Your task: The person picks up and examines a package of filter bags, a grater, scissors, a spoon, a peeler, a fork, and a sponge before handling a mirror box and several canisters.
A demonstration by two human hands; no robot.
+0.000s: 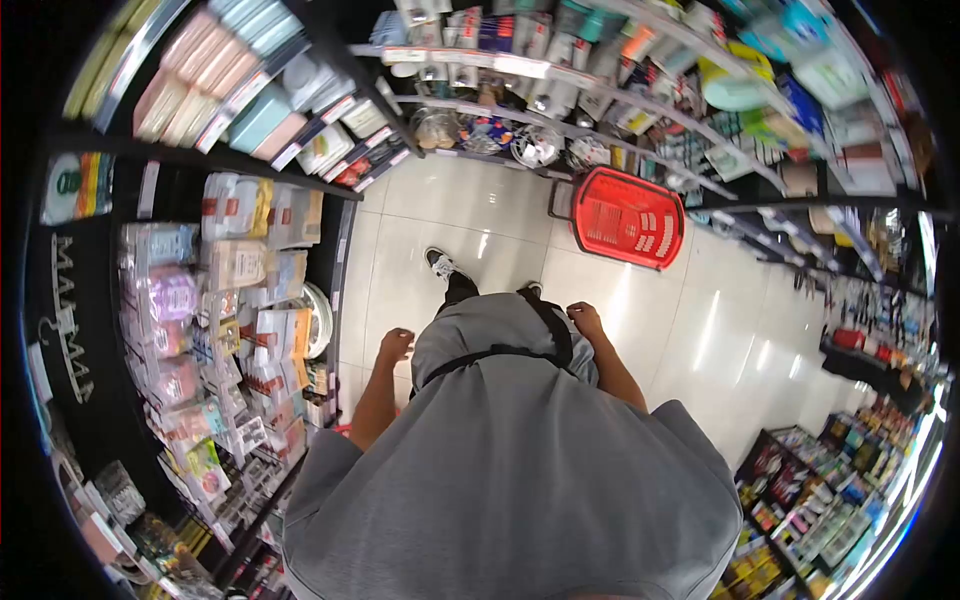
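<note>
My left hand (397,345) hangs beside my left hip over the tiled floor, touching nothing, its fingers loosely curled and too small to make out. On the other side, my right hand (584,318) hangs near my hip with bent fingers, and I cannot make out anything in it. A red shopping basket (629,218) stands on the floor ahead and to the right, apart from both hands. Its handle (561,199) sticks out at the basket's left side. My shoe (440,262) shows on the floor in front of me.
Packaged goods hang on the left rack (235,265). Folded towels (205,65) fill a shelf at the upper left. Curved shelves (520,65) of goods run across the front. Another person (870,370) is at the far right, near low display units (800,480).
</note>
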